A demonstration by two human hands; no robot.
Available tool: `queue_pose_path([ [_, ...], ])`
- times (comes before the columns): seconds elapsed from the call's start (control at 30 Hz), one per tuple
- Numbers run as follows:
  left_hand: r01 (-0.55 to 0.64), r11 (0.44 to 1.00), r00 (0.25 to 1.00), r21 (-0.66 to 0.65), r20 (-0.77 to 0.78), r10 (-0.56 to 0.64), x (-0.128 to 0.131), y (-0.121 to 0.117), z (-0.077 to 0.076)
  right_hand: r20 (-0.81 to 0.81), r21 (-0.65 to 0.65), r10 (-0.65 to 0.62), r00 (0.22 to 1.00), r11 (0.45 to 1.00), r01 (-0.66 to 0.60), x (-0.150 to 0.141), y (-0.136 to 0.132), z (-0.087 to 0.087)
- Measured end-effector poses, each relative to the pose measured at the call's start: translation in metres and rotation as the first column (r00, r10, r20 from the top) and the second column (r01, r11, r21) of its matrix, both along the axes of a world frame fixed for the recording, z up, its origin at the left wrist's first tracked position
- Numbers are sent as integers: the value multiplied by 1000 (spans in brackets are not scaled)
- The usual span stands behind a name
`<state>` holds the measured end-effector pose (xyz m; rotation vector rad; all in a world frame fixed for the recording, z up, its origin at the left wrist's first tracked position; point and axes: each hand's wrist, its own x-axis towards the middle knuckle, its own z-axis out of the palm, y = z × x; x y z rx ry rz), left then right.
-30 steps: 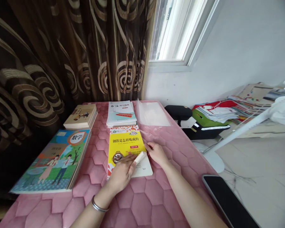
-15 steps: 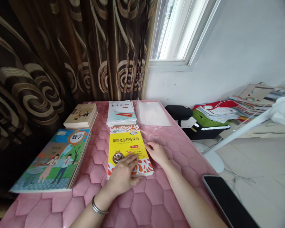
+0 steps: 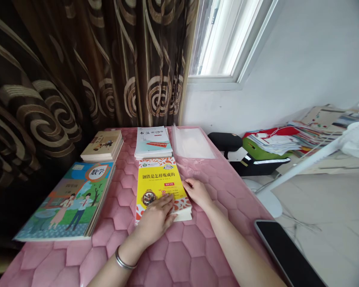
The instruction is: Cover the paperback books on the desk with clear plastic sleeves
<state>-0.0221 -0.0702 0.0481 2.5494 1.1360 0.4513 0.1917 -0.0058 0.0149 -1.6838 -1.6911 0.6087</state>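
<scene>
Now the near edge of the yellow book [image 3: 155, 183] is lifted and shows its pages, while half a second ago its cover lay flat. The left hand [image 3: 155, 220] rests loosely open upon it, thumb at this edge. The right hand [image 3: 198, 193] curls at its right side; whether it grips, I cannot tell. Beneath is pink hexagon-patterned cloth [image 3: 179, 259]; behind, a brown curtain [image 3: 155, 52].

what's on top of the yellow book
The left hand lies on the lower part of the yellow book, its fingers across the cover and its thumb by the bottom page edge. Whatever is printed beneath that hand is covered and cannot be seen.
</scene>
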Motion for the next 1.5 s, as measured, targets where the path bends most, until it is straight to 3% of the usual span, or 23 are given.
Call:
queue_pose_path([
  [0.17, -20, 998, 993, 59, -118, 27, 1, -8, -9, 61, -7, 4, 998, 1000, -4, -4, -5, 7],
  [0.3, 14, 999, 993, 51, -116, -8, -3, -9, -11, 296, 96, 7, 955, 995, -37, -23, -22, 20],
  [0.37, -45, 997, 996, 69, -73, 50, -10, -3, -10, 431, 110, 53, 901, 988, -111, -36, -33, 23],
  [0.47, -225, 969, 971, 105, -52, 232, -27, 13, -12, 537, 10, 197, 820, 971, -240, -47, -43, 23],
  [0.6, -424, 905, 900, 38, -91, 426, -53, 34, -22, 539, -157, 289, 791, 957, -243, -41, -41, 18],
  [0.77, -503, 863, 859, 48, -78, 505, -60, 42, -36, 554, -255, 284, 782, 953, -165, -40, -37, 22],
  [0.97, -552, 827, 817, 109, -127, 562, -49, 37, -30, 568, -138, 215, 794, 976, -166, -66, -30, 27],
  [1.13, -619, 754, 762, 219, -65, 644, -40, 33, -32, 549, -43, 9, 836, 999, 17, -58, -22, 18],
  [1.23, -628, 730, 761, 269, 17, 648, -37, 32, -37, 549, -7, -20, 836, 1000, 28, -52, -23, 14],
  [1.37, -593, 768, 800, 241, 71, 596, -43, 32, -40, 548, 17, 4, 837, 1000, -17, -50, -28, 12],
  [1.5, -582, 810, 806, 73, 181, 563, -55, 34, -39, 461, 14, 5, 887, 1000, -12, -45, -30, 6],
])
